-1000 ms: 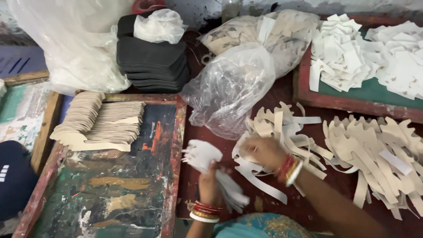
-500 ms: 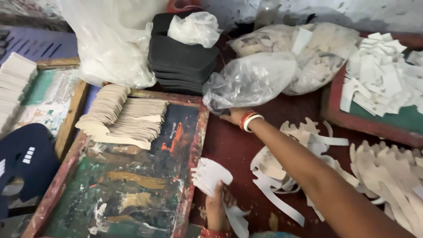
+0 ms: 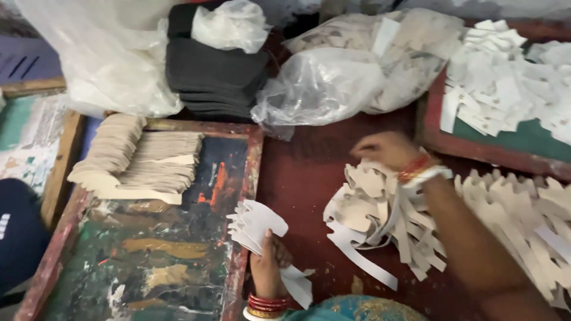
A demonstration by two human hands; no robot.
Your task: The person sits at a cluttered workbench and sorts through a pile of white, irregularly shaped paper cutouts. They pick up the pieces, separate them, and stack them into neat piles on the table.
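Note:
My left hand (image 3: 267,267) is at the bottom centre, shut on a fanned stack of white cut-out pieces (image 3: 256,223) held upright over the dark red tabletop. Red and white bangles circle that wrist. My right hand (image 3: 386,148) hovers, blurred, just above the far edge of a loose pile of beige cut-out pieces (image 3: 363,208); its fingers point left and nothing shows in them. A crumpled clear plastic bag (image 3: 321,86) lies beyond the right hand, apart from it.
A paint-stained wooden frame (image 3: 241,178) on the left carries a neat stack of beige pieces (image 3: 137,160). Behind are black foam sheets (image 3: 214,77) and a big clear bag (image 3: 101,59). A red-rimmed green tray (image 3: 434,134) holds white pieces (image 3: 505,89); another beige pile (image 3: 523,202) lies right.
My right hand reached to the clear plastic bag, which shifted away, then came back above the beige pile. The left hand kept its hold on the white stack.

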